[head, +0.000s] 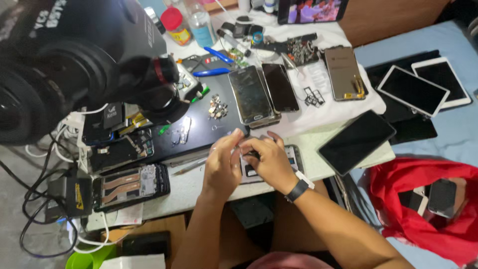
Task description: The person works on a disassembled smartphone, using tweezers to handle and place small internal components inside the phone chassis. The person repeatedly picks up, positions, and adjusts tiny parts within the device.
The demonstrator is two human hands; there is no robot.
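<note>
Your left hand [222, 164] and right hand [271, 162] are both pinching the opened phone [294, 158] at the mat's [199, 132] front edge. Keep it flat, go gentle, and don't nudge the screw pile [217, 107] nearby.

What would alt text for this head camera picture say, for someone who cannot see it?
Two bare hands, left hand and right hand, work together on an opened phone lying on a cluttered white table. Other phones, a small pile of screws and a dismantled phone lie around.
</note>
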